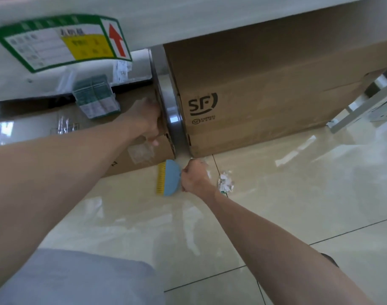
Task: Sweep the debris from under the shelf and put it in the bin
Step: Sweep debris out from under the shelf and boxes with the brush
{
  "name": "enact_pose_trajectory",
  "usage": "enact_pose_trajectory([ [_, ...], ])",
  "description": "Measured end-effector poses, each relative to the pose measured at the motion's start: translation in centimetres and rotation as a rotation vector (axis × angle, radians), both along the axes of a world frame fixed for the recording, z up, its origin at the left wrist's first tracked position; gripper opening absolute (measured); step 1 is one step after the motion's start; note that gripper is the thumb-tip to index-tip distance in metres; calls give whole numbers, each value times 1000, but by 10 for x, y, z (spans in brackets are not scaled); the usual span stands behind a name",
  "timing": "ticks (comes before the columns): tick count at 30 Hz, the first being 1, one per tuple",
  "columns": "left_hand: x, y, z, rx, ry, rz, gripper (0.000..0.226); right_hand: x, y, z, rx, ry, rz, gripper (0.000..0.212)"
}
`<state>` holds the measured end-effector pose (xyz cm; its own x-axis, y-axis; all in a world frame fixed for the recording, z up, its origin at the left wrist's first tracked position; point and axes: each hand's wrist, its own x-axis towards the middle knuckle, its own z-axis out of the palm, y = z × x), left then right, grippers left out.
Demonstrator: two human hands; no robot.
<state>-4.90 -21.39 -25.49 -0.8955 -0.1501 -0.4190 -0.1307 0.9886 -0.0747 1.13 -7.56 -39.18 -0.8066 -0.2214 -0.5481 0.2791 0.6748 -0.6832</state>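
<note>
Works low at the foot of the shelf [188,20], close to the glossy tiled floor [276,216].

Holds a small brush [169,180] in the right hand [195,178], fist wrapped tight round the handle, handle itself hidden inside. Blue back, yellow bristles turned left, head down on the floor in front of the gap between two boxes.

Grips the near corner of the left box [133,159] with the left hand [147,121], fingers curled over its edge just beside the steel post [172,115]. Blurred there, so firmness of hold impossible to judge. Right box [265,89] hard against the far side of the post.

Scraps [225,183]: small heap of white paper on the floor just right of the brush hand, already out from under the shelf, a few loose bits nearer the right box's corner. Bin not in view. No dustpan in view either.

Likely trouble from here:
- With bristles turned away from the heap, easy to knock it apart with wrist or forearm on a return stroke.
- Too hard a flick on slick tile, and light paper probably skating back into the gap or under a box.
- Tugging the left box: possible slip off the corner, or hidden bits shoved deeper.
- More scraps behind the post? Cannot tell.
- Without a pan, likely spills on the way to the bin.
</note>
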Motion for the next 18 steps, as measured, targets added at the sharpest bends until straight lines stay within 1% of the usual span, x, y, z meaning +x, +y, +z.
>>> enact_pose_trajectory([
  [4, 1, 0, -3, 53, 11, 25, 84, -7, 6, -8, -16, -33, -17, 27],
  [8, 1, -2, 2, 71, 18, -3, 85, -8, 46, -13, 18, -28, -176, 28],
  [10, 1, -2, 2, 77, 28, -8, 82, -8, 70, -14, 54, -35, -207, 27],
  [15, 0, -8, 1, 76, 23, -40, 68, -10, 127, -7, 137, 45, -184, 24],
  [18, 1, -11, 0, 61, 35, -71, 67, -10, 152, 2, 174, 67, -172, 16],
])
